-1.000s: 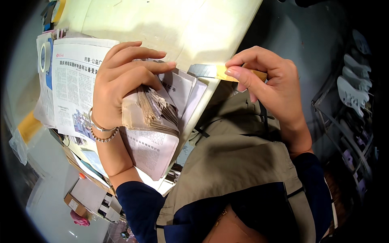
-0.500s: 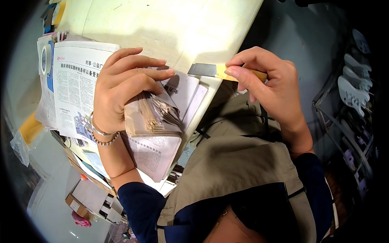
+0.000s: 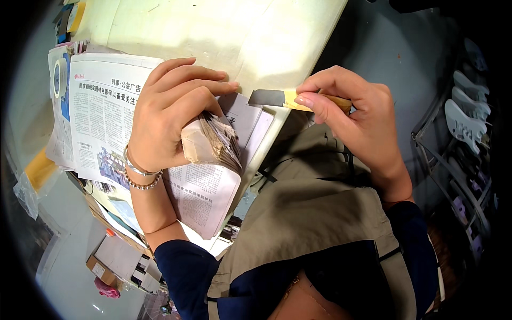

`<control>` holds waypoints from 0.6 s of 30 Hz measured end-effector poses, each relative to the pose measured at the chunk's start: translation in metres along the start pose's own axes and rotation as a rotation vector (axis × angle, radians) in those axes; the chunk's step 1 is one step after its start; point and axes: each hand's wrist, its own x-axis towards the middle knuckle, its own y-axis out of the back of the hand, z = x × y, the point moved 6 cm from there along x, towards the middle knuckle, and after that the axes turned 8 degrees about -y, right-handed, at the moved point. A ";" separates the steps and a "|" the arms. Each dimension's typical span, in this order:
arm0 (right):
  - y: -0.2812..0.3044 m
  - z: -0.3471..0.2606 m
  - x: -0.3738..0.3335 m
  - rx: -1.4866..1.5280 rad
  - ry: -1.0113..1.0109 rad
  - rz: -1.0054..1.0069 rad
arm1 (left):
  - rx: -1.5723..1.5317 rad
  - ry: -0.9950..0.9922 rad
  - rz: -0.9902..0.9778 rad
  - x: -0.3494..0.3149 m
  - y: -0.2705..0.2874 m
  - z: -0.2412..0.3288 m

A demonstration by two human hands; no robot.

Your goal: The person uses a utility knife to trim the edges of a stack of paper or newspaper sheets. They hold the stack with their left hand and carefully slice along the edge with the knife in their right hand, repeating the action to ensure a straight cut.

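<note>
A thick bundle of folded paper sheets [image 3: 212, 141], brownish with uneven edges, is bent up under my left hand [image 3: 173, 109]. My left fingers reach over its top and its far side is hidden. The thumb is also out of sight. Beneath it lies a folded newspaper [image 3: 194, 194] at the table's edge. My right hand [image 3: 365, 112] pinches a flat scraper [image 3: 268, 98] between thumb and fingers. This has a dark, wide blade and a yellow, tape-like handle, and its blade points left over the table edge, close to the paper.
A pale worktable [image 3: 213, 32] extends away from me. Left of my hand lie more newspapers [image 3: 98, 101] and a tape roll [image 3: 60, 77]. Guitar-shaped bodies [image 3: 463, 120] stand on a rack at the right. A cardboard box [image 3: 101, 271] sits at lower left.
My left hand has moved slightly right and away from me, and the paper bundle is bent up more tightly under it. My right hand with the scraper has barely shifted.
</note>
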 end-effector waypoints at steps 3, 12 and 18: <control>0.002 0.000 0.001 -0.014 -0.010 0.045 | 0.002 0.000 0.004 -0.001 0.001 0.000; 0.005 -0.005 -0.001 -0.011 -0.025 0.063 | -0.034 -0.016 0.074 -0.001 0.005 0.001; 0.004 -0.010 -0.002 0.005 0.029 0.033 | -0.031 -0.039 0.077 -0.003 0.005 0.002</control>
